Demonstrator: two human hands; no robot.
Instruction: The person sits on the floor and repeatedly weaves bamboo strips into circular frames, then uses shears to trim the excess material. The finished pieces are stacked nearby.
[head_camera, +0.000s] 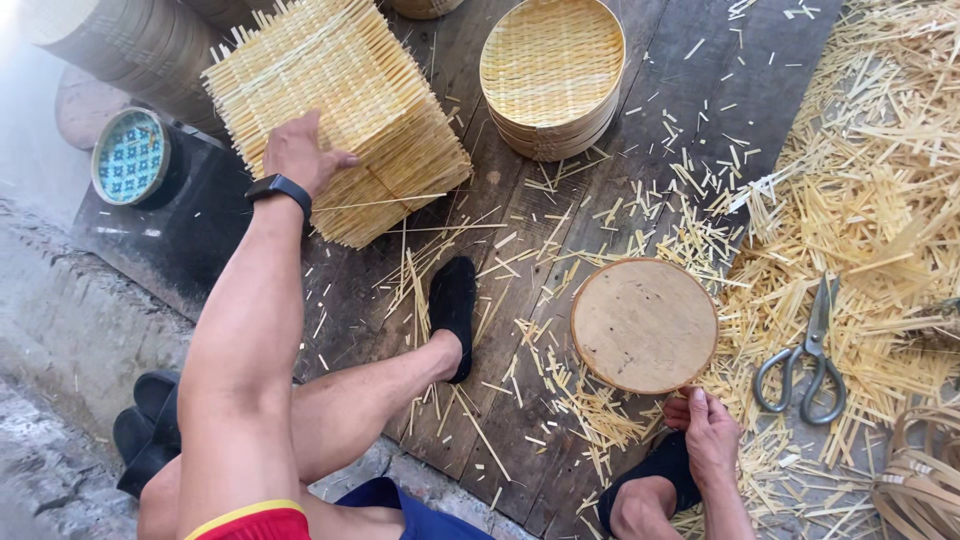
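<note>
Planks of dark wood fill most of the frame and carry everything we see. Bamboo offcuts lie in a thick pile over the right side, thinning to loose slivers toward centre. At upper left of centre sits a stack of square woven mats, ends of the strips sticking out all round. Our left hand rests on the stack's near left edge, fingers spread and laid flat on the top mat, not closed around anything; a black wristband sits just below it. At top centre stands a pile of round woven trays, apart from the mats. Right of centre lies a round wooden disc with a thin rim. Our right hand, at lower right of centre, pinches the disc's lower edge, thumb and fingers closed on the rim. Just right of the disc, grey scissors lie on the offcuts, blades pointing up the frame, touched by neither hand. At far lower right a coil of bamboo bands is cut by the frame edge. At upper left a round tin with a blue patterned lid sits off the planks. One black-socked foot rests at centre; the other is near the right hand.
</note>
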